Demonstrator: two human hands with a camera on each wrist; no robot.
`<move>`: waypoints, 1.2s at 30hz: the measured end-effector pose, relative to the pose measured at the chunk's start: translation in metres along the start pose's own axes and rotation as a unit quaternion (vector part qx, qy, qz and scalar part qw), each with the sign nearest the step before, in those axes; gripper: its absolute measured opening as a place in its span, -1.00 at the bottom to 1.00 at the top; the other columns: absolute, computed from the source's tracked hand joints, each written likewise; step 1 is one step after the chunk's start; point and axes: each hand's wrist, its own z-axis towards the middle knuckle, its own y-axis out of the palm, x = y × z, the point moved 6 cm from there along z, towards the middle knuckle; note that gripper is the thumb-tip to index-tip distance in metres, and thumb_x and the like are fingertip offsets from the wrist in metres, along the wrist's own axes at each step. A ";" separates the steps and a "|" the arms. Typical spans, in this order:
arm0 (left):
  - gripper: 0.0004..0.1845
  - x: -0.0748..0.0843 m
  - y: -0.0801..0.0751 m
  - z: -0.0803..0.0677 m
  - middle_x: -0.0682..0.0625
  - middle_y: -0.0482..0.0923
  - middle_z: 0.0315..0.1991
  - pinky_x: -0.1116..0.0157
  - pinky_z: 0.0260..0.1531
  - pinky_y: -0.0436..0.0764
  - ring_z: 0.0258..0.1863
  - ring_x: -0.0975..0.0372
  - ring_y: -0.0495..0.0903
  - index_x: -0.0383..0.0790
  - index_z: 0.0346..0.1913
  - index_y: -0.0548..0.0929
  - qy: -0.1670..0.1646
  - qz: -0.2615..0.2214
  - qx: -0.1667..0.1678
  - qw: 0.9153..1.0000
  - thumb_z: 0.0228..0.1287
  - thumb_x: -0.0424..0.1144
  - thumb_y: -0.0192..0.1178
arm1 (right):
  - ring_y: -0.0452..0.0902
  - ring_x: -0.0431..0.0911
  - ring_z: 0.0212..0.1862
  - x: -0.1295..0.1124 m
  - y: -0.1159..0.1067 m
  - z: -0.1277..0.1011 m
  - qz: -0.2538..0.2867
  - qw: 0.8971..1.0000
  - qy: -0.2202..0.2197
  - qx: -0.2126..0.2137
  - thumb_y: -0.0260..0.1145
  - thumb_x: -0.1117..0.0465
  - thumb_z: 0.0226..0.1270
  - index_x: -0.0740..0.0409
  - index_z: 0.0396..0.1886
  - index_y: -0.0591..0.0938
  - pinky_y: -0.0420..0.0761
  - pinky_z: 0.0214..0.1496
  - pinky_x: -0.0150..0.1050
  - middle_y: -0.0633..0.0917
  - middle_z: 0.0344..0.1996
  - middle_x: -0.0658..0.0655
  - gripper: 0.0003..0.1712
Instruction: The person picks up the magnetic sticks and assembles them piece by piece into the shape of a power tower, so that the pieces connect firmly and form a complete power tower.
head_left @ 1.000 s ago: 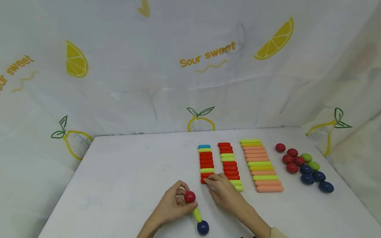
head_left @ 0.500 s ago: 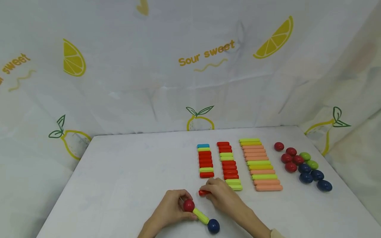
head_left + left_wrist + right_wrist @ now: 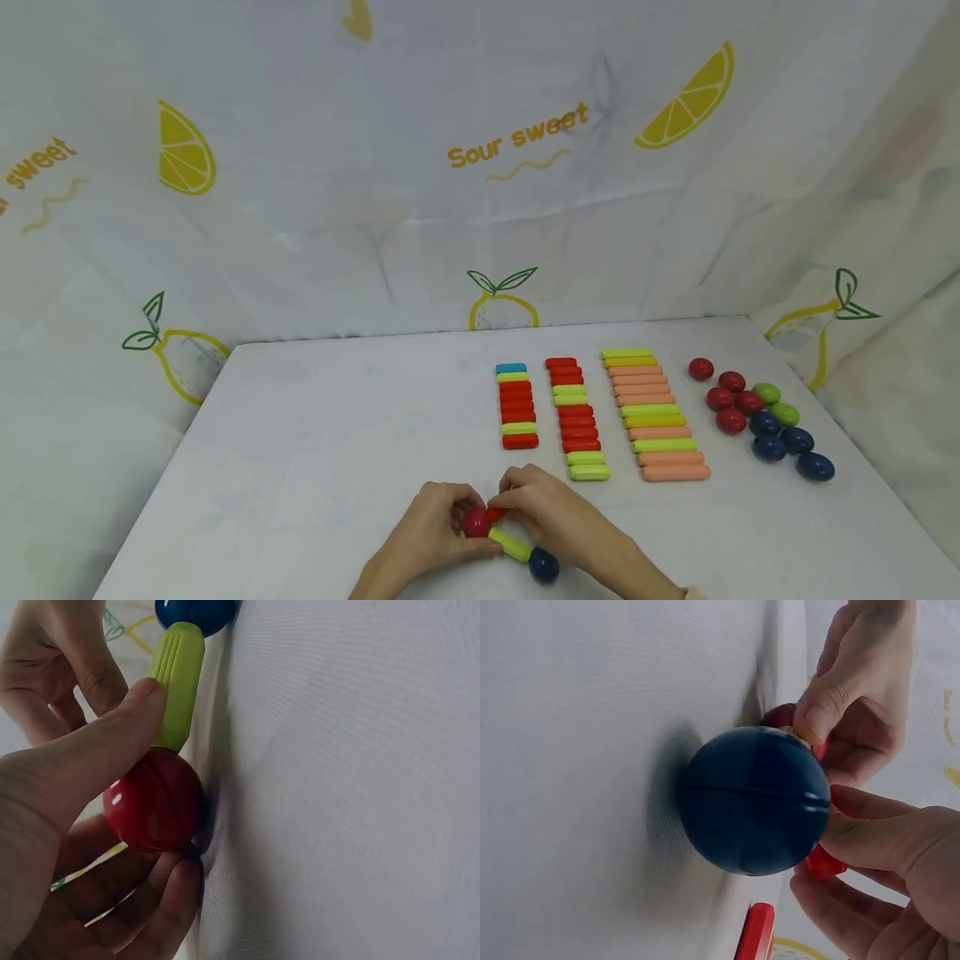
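Fingers hide most of red stick (image 3: 498, 513) beside red ball (image 3: 476, 523).

A white table (image 3: 300, 433) stands before a lemon-printed white curtain (image 3: 375, 208).

A white cloth-covered table (image 3: 315, 433) carries three neat columns of short rounded plastic sticks (image 3: 579, 421) (red, lime green, peach, one blue), laid side by side. To their right sits a loose cluster of glossy red, green and dark blue plastic balls (image 3: 757, 417), several of them touching.
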 end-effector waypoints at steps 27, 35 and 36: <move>-0.68 -0.005 0.011 0.005 0.23 0.61 -0.43 0.52 -0.40 0.50 -0.43 0.47 0.45 -0.23 -0.05 0.77 -0.037 0.020 -0.039 0.998 0.23 -0.10 0.44 | 0.66 -0.14 -0.06 0.061 -0.051 -0.046 -0.048 0.980 0.124 0.151 0.60 0.23 0.10 -0.03 -0.11 0.83 0.76 0.00 -0.15 0.78 -0.18 -0.06 -0.69; -0.68 -0.006 0.009 0.004 0.24 0.61 -0.42 0.52 -0.39 0.51 -0.43 0.48 0.46 -0.23 -0.05 0.77 -0.026 0.011 -0.037 0.999 0.24 -0.10 0.44 | 0.62 0.29 0.00 0.133 -0.104 -0.104 -0.116 0.941 0.220 0.227 0.60 0.25 0.08 0.24 -0.08 0.79 0.64 0.03 0.28 0.76 -0.08 0.35 -0.63; -0.68 -0.006 0.009 0.004 0.24 0.61 -0.42 0.52 -0.39 0.51 -0.43 0.48 0.46 -0.23 -0.05 0.77 -0.025 0.010 -0.037 0.999 0.24 -0.11 0.44 | 0.59 0.36 0.00 0.145 -0.109 -0.113 -0.126 0.933 0.238 0.238 0.59 0.27 0.07 0.30 -0.08 0.78 0.61 0.02 0.33 0.74 -0.07 0.42 -0.62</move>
